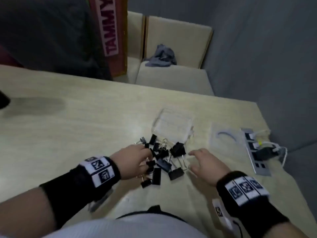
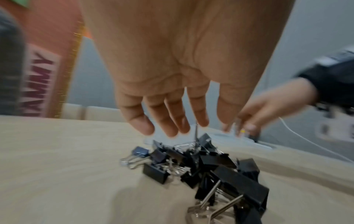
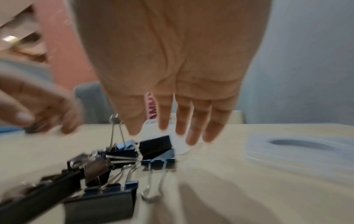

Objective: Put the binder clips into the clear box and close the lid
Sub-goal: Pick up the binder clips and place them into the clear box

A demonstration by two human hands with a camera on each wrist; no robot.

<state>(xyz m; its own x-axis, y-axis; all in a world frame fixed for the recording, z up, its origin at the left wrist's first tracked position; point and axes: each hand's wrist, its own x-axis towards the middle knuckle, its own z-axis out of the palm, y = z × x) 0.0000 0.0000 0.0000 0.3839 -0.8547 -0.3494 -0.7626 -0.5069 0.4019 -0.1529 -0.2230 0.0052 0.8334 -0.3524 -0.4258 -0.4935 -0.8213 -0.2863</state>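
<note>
Several black binder clips (image 1: 161,160) with silver wire handles lie in a loose pile on the pale wooden table (image 1: 77,134). Just behind the pile sits the clear box (image 1: 173,126), with no lid on it. Its clear lid (image 1: 224,138) lies flat to the right. My left hand (image 1: 147,158) hovers over the pile's left side; in the left wrist view its fingers (image 2: 164,121) hang fairly straight above the clips (image 2: 206,166) and hold nothing. My right hand (image 1: 195,160) is spread just right of the pile, fingers (image 3: 193,130) extended and empty, with the lid (image 3: 298,150) to its right.
A grey power strip (image 1: 255,152) with plugs and white cables lies at the table's right edge. Beyond the far edge are beige chairs (image 1: 175,40) with a grey cloth (image 1: 163,55), and an orange sign (image 1: 113,31). My torso is against the near edge.
</note>
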